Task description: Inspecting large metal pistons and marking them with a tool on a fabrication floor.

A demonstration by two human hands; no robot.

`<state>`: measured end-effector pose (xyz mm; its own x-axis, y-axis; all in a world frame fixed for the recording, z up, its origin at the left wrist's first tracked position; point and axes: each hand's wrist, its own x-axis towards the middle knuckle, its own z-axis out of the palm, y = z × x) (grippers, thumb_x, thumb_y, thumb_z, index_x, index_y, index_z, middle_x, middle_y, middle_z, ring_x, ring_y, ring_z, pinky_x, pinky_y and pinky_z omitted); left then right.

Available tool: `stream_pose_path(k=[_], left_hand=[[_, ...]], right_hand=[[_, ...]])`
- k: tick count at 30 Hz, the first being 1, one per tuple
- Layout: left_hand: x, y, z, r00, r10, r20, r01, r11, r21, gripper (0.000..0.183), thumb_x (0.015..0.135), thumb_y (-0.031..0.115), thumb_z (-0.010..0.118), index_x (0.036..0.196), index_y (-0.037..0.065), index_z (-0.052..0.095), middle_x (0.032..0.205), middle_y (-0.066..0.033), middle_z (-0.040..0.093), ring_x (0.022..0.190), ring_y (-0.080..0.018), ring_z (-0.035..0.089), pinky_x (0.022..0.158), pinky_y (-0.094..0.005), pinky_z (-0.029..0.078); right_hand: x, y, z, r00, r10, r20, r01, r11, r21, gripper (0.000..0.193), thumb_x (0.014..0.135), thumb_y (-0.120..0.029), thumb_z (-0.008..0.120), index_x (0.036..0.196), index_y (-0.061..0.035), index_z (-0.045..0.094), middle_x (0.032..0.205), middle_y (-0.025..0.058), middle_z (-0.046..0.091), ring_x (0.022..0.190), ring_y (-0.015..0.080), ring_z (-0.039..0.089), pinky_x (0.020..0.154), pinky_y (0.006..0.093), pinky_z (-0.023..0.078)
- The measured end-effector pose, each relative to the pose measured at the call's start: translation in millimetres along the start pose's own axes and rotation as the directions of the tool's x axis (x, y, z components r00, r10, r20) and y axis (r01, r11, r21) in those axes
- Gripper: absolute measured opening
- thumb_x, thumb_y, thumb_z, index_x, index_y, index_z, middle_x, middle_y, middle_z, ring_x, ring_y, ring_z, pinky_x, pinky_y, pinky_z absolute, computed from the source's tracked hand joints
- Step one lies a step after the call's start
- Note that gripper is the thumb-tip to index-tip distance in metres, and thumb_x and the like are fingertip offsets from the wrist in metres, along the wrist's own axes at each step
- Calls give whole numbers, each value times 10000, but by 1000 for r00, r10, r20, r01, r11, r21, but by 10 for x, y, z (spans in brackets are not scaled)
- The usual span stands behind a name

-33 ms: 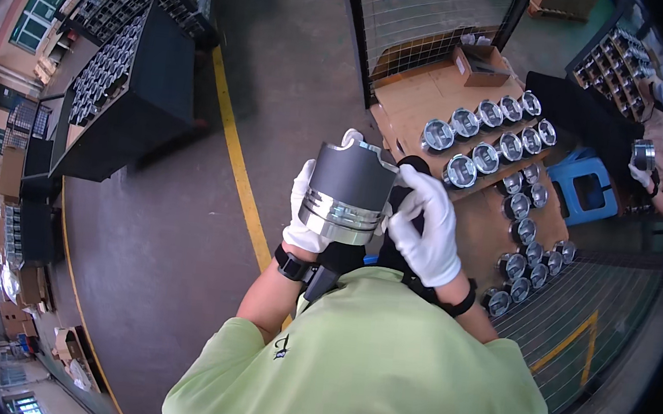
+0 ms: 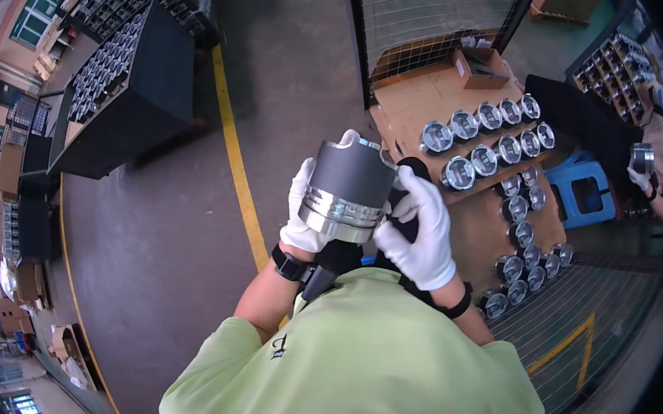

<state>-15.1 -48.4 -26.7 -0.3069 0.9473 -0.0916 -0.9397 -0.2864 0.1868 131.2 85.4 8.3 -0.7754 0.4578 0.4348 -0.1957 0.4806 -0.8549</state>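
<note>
A piston (image 2: 353, 175) with a dark grey skirt and a shiny grooved metal band at its lower end is held up in front of my chest. My white-gloved left hand (image 2: 299, 212) wraps its left side, with fingers partly hidden behind it. On the other side, my white-gloved right hand (image 2: 424, 237) has curled fingers against the piston's right edge, the thumb beside the grooved band. Its fingertips are partly hidden, so how firmly they grip does not show.
Several pistons stand in rows on a brown board-topped table (image 2: 403, 105) at the right, with more on a lower board. A cardboard box (image 2: 481, 67), a blue stool (image 2: 583, 191) and a co-worker's gloved hand (image 2: 639, 179) holding a piston are beyond. Dark racks (image 2: 145, 94) stand left.
My right thumb has come down and inward to the piston's grooved end, and that hand has shifted slightly left. My left hand keeps its hold on the piston.
</note>
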Motion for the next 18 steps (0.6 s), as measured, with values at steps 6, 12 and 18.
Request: stream_pose_path(k=[6,12,18], left_hand=[[46,0,206,978,195,-81,-178,969,173,721,953,627,424,1522,209,278,1488,-88,415,1350,-269,431,1099,-496,378],[25,-51,401,949,307,-68,-258,885,387,793,960,656,357,1564,195,131,1481,-61,387,1359,-243,405,1116,-439,349],[29,-86,498,919,392,42,-322,685,653,919,915,731,354,1566,133,105,1486,-82,356,1380,-234,353,1154,-408,257]], right_hand=[[-24,130,228,998,-66,19,69,967,-246,979,709,-234,821,1472,35,270,1039,201,606,830,333,645,714,410,534],[71,148,272,1000,13,-29,-20,955,-295,832,754,-167,765,1432,41,329,1012,221,624,860,377,651,733,424,534],[71,147,226,995,24,-95,-36,991,-132,671,777,-143,753,1350,22,446,1116,208,647,1022,362,648,865,392,511]])
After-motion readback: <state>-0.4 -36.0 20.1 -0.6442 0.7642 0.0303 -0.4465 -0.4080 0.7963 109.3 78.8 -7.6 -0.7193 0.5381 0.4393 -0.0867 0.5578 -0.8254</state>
